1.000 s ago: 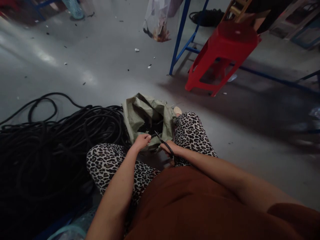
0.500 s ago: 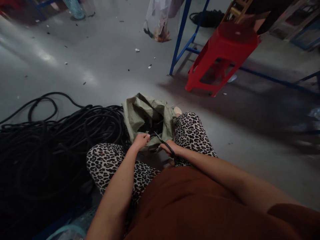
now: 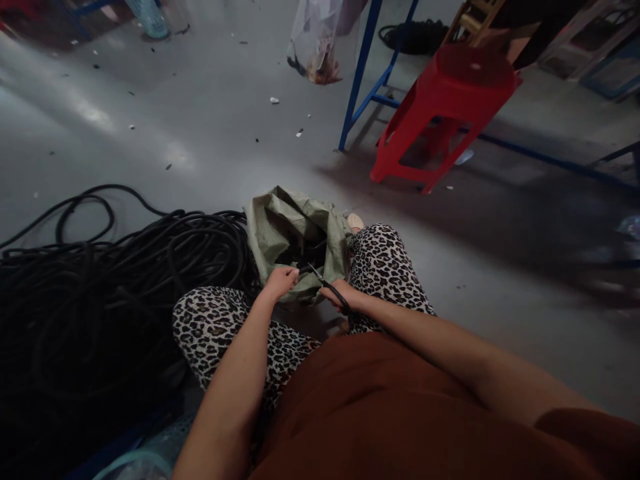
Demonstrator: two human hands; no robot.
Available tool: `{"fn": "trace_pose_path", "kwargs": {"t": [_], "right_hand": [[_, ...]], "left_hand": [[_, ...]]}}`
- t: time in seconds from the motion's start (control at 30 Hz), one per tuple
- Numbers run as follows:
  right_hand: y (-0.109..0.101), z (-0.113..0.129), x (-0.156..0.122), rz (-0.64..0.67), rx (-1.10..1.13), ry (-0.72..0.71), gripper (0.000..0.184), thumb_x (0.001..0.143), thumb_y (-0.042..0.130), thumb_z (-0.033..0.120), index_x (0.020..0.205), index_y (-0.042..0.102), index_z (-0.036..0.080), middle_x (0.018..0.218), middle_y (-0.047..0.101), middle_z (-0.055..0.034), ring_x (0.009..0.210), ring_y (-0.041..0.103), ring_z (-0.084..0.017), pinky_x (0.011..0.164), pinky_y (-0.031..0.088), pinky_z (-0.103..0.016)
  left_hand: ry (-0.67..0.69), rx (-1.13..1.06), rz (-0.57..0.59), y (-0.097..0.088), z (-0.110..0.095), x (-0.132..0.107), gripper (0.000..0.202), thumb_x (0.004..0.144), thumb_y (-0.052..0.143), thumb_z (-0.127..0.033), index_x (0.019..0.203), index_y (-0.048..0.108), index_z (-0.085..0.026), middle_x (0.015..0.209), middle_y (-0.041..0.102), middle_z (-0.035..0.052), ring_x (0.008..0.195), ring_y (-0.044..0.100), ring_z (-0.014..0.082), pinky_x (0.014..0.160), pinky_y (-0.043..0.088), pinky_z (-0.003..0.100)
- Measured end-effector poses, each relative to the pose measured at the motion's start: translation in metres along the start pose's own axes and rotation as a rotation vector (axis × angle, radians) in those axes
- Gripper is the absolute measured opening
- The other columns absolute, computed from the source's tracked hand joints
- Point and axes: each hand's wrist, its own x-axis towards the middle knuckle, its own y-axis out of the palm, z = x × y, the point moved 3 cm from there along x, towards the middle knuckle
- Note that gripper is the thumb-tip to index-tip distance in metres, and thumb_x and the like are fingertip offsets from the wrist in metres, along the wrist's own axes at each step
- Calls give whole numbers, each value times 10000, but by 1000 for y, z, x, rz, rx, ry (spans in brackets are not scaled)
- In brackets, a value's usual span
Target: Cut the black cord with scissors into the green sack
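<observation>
My left hand [image 3: 283, 280] is closed at the near rim of an olive woven sack [image 3: 260, 230]. A short dark end, apparently of black hose, pokes out from its fingers toward the right. My right hand [image 3: 341, 293] grips a pair of scissors [image 3: 331, 288] with black handles. Their blades point up and left, close to that dark end. Inside the sack lie dark scraps [image 3: 313, 253], too dim to tell apart. A large tangled heap of black hose [image 3: 200, 247] is on the floor to the left of the sack.
A red plastic stool [image 3: 450, 100] stands ahead on the right, beside a blue metal frame [image 3: 357, 87]. A clear plastic bag [image 3: 320, 47] hangs nearby. A light blue basket [image 3: 135, 460] is at the lower left. Small scraps litter the grey floor [image 3: 210, 120].
Almost nothing has moved. The left hand has shifted very slightly; the scissors remain in the right hand by the dark end.
</observation>
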Motion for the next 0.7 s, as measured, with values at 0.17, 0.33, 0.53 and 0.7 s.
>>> {"fn": "trace_pose_path", "kwargs": {"t": [0.17,0.33,0.53,0.7], "right_hand": [[-2,1,0,-22,-73,6,381,1003,620,269,644,525,184,444,474,25,329,457,-110,327,323,-191],[-3,2,2,-35,-45,-5,418,1025,628,331,649,553,166,446,515,20,327,481,-103,324,329,-179],[0,6,1,11,4,-12,402,1060,601,365,726,603,143,504,589,10,332,498,-96,339,358,-180],[2,8,-2,39,9,-22,394,1083,574,338,742,598,141,528,589,11,349,519,-106,339,370,-190]], "left_hand": [[5,-5,-23,-2,2,1,243,844,635,-351,685,652,-169,592,615,-22,509,516,116,564,409,244],[6,-5,-45,-4,2,1,262,851,640,-390,720,686,-168,597,617,-18,525,530,126,581,424,255],[41,0,-56,-5,-1,1,335,851,654,-483,828,751,-164,623,655,4,562,556,146,578,444,262],[18,-12,-73,-5,-2,0,275,862,637,-403,802,747,-159,633,657,3,561,560,148,597,446,268]]}}
